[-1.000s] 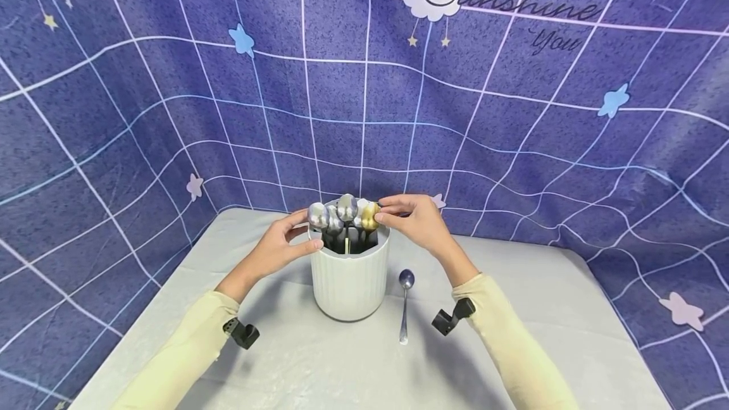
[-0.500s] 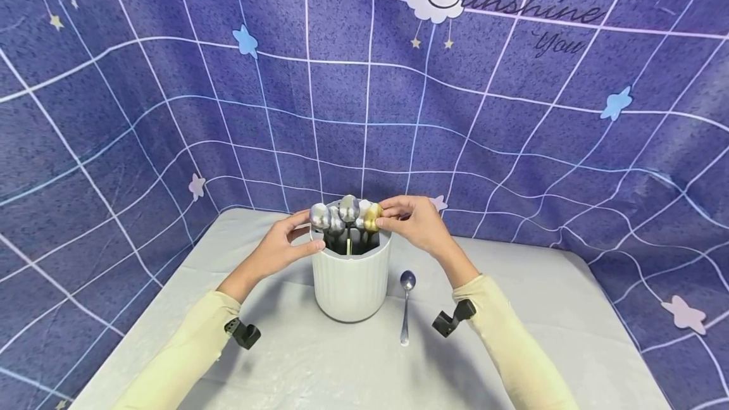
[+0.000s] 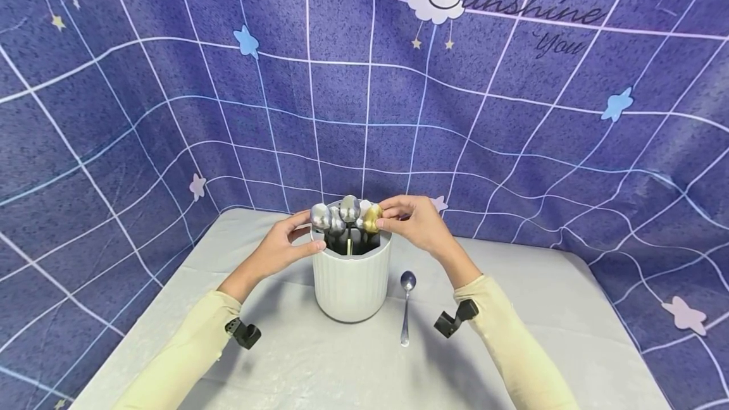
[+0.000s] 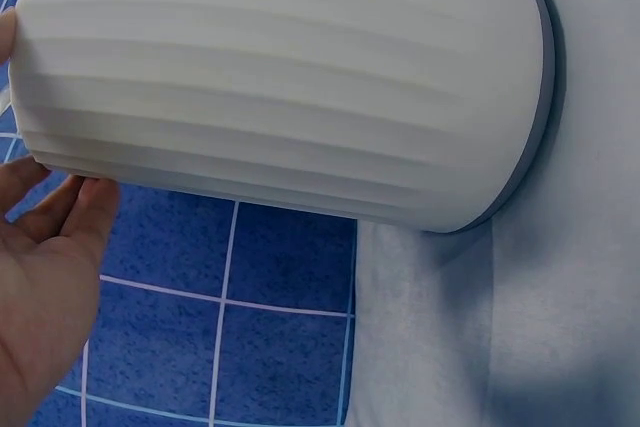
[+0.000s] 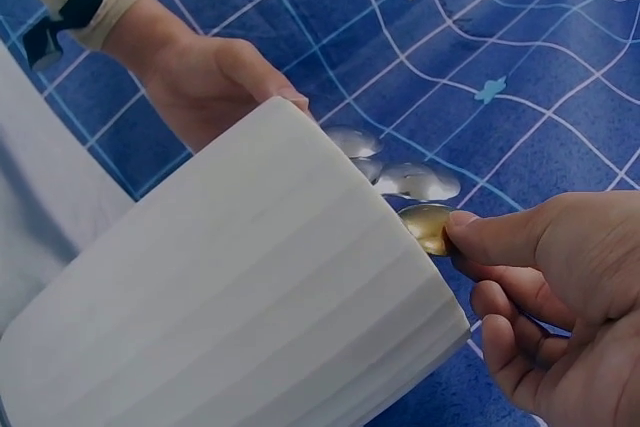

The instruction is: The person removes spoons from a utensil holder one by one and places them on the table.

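A white ribbed utensil holder stands upright on the table, with several silver spoons in it, bowls up. My left hand grips the holder's rim at the left, thumb at the front and fingers around the side and back. At the right of the rim, my right hand pinches the bowl of a gold spoon between thumb and fingers. The gold spoon's handle is hidden inside the holder. In the left wrist view, the left fingers touch the holder's side near its top.
A silver spoon lies on the table right of the holder, its bowl toward the back. A purple grid-patterned cloth hangs behind the table and along both sides.
The view shifts very slightly. Both hands stay where they are at the holder, and the right hand keeps its pinch on the gold spoon.
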A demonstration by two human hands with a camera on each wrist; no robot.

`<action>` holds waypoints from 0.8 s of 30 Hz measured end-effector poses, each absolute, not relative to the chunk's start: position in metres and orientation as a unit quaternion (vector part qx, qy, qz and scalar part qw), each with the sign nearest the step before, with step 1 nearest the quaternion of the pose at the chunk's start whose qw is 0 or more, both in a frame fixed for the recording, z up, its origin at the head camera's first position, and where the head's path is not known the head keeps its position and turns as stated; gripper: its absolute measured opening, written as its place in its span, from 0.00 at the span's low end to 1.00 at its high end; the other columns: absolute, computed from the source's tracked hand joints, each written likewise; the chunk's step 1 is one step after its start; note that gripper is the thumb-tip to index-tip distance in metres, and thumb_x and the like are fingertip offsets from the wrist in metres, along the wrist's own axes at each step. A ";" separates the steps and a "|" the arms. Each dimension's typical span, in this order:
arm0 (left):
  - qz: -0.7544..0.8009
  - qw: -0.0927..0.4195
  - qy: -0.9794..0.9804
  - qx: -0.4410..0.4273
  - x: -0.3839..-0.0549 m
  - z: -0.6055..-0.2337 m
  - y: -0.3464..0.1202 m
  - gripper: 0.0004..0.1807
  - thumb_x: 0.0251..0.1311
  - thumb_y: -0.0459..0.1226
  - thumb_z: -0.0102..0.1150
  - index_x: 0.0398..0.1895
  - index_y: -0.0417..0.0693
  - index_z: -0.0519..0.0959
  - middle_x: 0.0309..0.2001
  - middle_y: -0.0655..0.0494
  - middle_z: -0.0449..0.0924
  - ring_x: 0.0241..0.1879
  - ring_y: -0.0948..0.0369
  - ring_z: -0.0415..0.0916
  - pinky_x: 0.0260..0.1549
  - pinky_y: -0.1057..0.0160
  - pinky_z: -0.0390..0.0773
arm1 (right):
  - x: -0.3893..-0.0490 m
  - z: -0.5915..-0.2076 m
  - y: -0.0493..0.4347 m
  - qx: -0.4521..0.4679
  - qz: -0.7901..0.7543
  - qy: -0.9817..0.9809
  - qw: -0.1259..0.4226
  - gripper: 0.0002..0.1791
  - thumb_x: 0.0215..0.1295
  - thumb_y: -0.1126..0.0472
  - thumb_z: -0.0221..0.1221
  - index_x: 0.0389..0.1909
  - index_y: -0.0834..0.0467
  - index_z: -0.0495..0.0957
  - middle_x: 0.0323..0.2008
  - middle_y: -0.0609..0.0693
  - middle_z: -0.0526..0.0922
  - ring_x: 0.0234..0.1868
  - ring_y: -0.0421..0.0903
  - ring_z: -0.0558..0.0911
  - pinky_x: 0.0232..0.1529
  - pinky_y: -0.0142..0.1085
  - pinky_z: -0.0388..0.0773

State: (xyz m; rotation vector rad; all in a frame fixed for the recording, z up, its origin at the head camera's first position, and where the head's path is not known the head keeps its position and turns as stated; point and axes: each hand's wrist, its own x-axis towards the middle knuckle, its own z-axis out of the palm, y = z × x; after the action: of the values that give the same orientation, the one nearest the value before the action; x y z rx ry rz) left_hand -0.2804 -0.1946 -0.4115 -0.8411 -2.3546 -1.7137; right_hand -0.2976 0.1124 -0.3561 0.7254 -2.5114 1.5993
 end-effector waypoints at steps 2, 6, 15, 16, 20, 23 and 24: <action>-0.565 0.054 -0.776 -0.277 -0.280 -0.411 -0.194 0.36 0.60 0.29 0.69 0.71 0.31 0.68 0.71 0.38 0.67 0.70 0.45 0.65 0.71 0.59 0.70 | -0.298 -0.356 0.112 0.238 0.525 -0.816 0.036 0.16 0.59 0.63 0.74 0.47 0.62 0.87 0.38 0.55 0.89 0.41 0.47 0.85 0.42 0.33 0.82; -0.563 0.054 -0.777 -0.278 -0.280 -0.411 -0.194 0.36 0.60 0.29 0.69 0.72 0.31 0.67 0.71 0.37 0.67 0.70 0.45 0.65 0.71 0.58 0.70 | -0.297 -0.356 0.111 0.245 0.534 -0.809 0.029 0.15 0.59 0.64 0.73 0.47 0.62 0.87 0.37 0.55 0.89 0.40 0.46 0.85 0.40 0.31 0.83; -0.565 0.054 -0.777 -0.274 -0.280 -0.411 -0.194 0.36 0.60 0.29 0.69 0.72 0.31 0.67 0.71 0.37 0.67 0.70 0.45 0.65 0.71 0.62 0.70 | -0.292 -0.352 0.108 0.254 0.557 -0.791 0.001 0.15 0.61 0.66 0.71 0.48 0.65 0.84 0.39 0.57 0.89 0.42 0.45 0.87 0.45 0.34 0.85; -0.565 0.054 -0.776 -0.275 -0.279 -0.411 -0.194 0.36 0.60 0.29 0.69 0.72 0.31 0.67 0.71 0.38 0.67 0.70 0.45 0.65 0.71 0.62 0.70 | -0.291 -0.352 0.108 0.254 0.560 -0.789 -0.004 0.15 0.61 0.66 0.71 0.48 0.65 0.84 0.40 0.57 0.89 0.42 0.45 0.87 0.46 0.34 0.85; -0.564 0.053 -0.776 -0.277 -0.279 -0.410 -0.194 0.36 0.60 0.29 0.69 0.72 0.31 0.67 0.71 0.38 0.67 0.70 0.45 0.65 0.71 0.60 0.70 | -0.291 -0.351 0.107 0.253 0.573 -0.779 -0.027 0.15 0.62 0.68 0.70 0.49 0.67 0.83 0.40 0.58 0.89 0.40 0.43 0.87 0.47 0.33 0.85; -0.564 0.053 -0.775 -0.281 -0.279 -0.409 -0.194 0.36 0.60 0.29 0.69 0.72 0.31 0.67 0.71 0.38 0.67 0.70 0.44 0.65 0.71 0.59 0.70 | -0.292 -0.352 0.107 0.254 0.582 -0.771 -0.045 0.15 0.62 0.68 0.69 0.50 0.68 0.83 0.40 0.58 0.90 0.40 0.44 0.88 0.47 0.33 0.86; -0.564 0.053 -0.775 -0.281 -0.279 -0.409 -0.194 0.36 0.60 0.29 0.69 0.72 0.31 0.67 0.71 0.38 0.67 0.70 0.45 0.65 0.71 0.58 0.70 | -0.293 -0.352 0.107 0.253 0.584 -0.769 -0.051 0.15 0.63 0.68 0.69 0.50 0.68 0.83 0.40 0.57 0.90 0.39 0.44 0.88 0.47 0.33 0.86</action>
State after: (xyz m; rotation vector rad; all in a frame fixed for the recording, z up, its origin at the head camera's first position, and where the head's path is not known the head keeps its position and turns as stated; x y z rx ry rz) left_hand -0.2788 -0.1937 -0.4091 -0.8547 -2.3546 -1.7142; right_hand -0.2928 0.1067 -0.3518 0.8225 -2.4990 1.8985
